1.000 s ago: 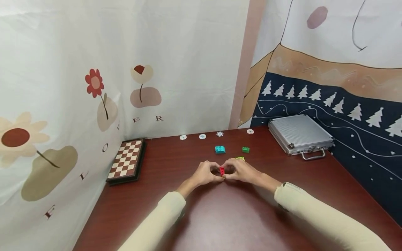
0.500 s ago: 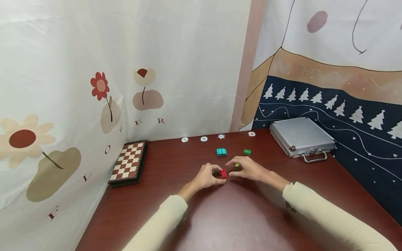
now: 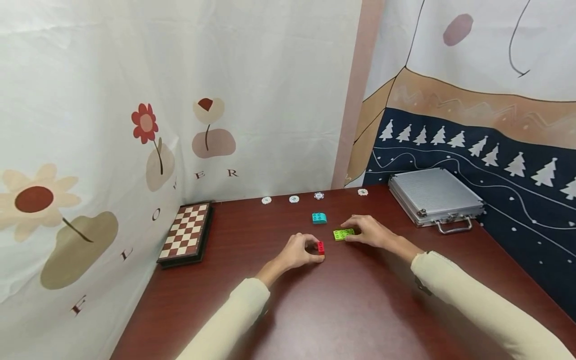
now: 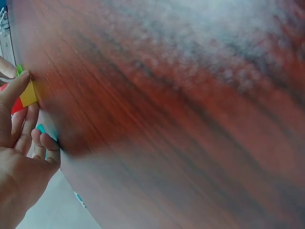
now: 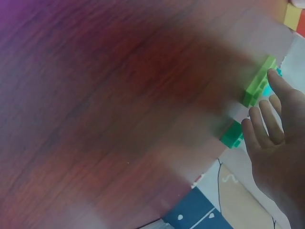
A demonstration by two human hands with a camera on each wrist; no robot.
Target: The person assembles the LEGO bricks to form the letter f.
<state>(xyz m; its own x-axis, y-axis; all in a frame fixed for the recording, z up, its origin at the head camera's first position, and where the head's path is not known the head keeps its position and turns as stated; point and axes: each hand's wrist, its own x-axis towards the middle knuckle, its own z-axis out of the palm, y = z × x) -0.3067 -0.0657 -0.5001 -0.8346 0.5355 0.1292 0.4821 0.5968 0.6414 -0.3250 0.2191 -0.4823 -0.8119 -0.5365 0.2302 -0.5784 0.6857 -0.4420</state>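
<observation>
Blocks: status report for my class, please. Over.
Left hand gripping red block, yellow block underneath. Right hand at lime block, grip unclear. Nothing visible between red and lime.

left hand (image 3: 295, 251): fingers (image 4: 27, 125) pinching | right hand (image 3: 371, 232): fingers loosely bent

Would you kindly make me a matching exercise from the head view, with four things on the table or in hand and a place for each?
Things
1. red block
2. lime green block
3. chessboard
4. silver case

Places
A. at the left edge of the table
B. right by the fingers of the right hand
C. at the far right of the table, its handle turned toward the near side
D. between the thumb and fingers of the left hand

Right pairs: 1-D, 2-B, 3-A, 4-C.
</observation>
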